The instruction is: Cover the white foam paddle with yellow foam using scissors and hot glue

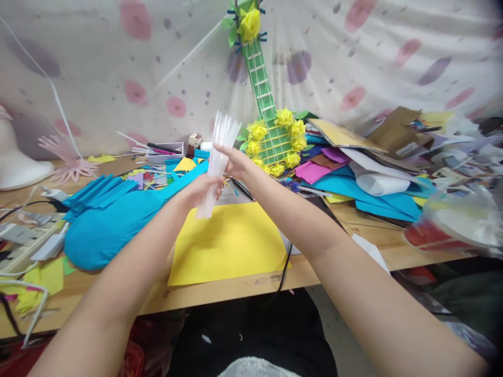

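A bundle of long translucent sticks, which look like hot-glue sticks [217, 163], stands nearly upright above the table, leaning slightly right. My left hand [203, 190] is closed around its lower part. Higher up, my right hand [234, 159] grips the bundle from the right side, thumb across it. Beneath the hands lies a flat sheet of yellow paper [231, 243] at the table's front edge. Left of it is a blue paper-covered guitar shape [113, 222], its neck running behind my left hand.
A green paper guitar with yellow flowers [267, 104] leans against the patterned curtain [149, 57]. Coloured papers and cardboard [365, 183] pile up at right, near a plastic-covered red tub [440, 230]. A power strip [27, 241] with cables lies left. A black cable [286, 267] crosses the front edge.
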`<state>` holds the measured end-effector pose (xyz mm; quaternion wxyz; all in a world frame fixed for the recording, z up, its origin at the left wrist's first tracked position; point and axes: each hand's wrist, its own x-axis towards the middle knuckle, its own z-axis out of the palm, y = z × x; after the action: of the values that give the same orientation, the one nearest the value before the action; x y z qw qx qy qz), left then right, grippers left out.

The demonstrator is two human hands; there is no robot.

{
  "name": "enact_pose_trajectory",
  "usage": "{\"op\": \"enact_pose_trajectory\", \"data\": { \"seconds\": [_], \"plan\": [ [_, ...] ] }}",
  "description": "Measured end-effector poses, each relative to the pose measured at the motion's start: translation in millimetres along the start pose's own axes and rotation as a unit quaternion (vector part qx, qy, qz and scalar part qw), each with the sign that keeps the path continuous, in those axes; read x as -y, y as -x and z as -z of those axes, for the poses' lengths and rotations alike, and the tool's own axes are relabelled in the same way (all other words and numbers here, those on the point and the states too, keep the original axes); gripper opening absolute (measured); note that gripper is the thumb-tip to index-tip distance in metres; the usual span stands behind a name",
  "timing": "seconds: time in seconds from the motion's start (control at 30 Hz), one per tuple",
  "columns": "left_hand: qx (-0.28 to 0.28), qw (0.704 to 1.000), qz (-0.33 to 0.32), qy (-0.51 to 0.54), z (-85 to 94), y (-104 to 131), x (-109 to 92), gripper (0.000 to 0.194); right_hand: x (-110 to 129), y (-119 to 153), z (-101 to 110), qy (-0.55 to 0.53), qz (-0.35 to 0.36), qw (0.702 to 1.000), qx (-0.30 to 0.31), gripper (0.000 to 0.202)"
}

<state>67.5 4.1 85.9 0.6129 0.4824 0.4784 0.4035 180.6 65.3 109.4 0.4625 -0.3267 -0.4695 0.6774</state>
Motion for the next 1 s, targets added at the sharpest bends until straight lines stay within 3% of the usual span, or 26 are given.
{"op": "enact_pose_trajectory", "data": {
  "seconds": [0.03,0.1,0.17,0.3,0.43,0.63,0.83,1.0],
  "plan": [
    [0.006,0.999,0.044,0.015,1.5,8.7,5.8,0.019,-11.6,9.3,3.6,-0.009,-0.071,0.997,0.039,0.015],
    [0.006,0.992,0.121,0.036,6.5,25.0,21.2,0.018,-38.8,27.6,9.4,-0.005,-0.17,0.984,0.056,0.014],
    [0.011,0.983,0.176,0.056,13.2,38.9,37.2,0.02,-64.1,42.4,12.6,-0.019,-0.193,0.981,0.028,0.004],
    [0.037,0.972,0.219,0.074,26.5,55.5,56.9,0.03,-90.6,56.4,13.3,-0.045,-0.211,0.976,0.007,0.011],
    [0.023,0.98,0.187,0.062,30.9,58.1,58.7,0.034,-94.4,57.1,8.0,-0.085,-0.19,0.978,-0.021,0.016],
    [-0.094,0.985,0.147,0.009,14.9,52.5,55.4,0.021,-100.4,56.8,-3.6,-0.15,-0.171,0.971,-0.071,0.012],
    [-0.122,0.986,0.064,-0.09,8.3,45.9,61.7,0.023,-105.7,51.3,-5.5,-0.125,-0.173,0.972,-0.094,0.016],
    [-0.168,0.956,-0.013,-0.24,17.4,39.1,65.5,0.011,-100.4,48.8,-7.5,-0.1,-0.134,0.981,-0.101,0.018]
  ]
}}
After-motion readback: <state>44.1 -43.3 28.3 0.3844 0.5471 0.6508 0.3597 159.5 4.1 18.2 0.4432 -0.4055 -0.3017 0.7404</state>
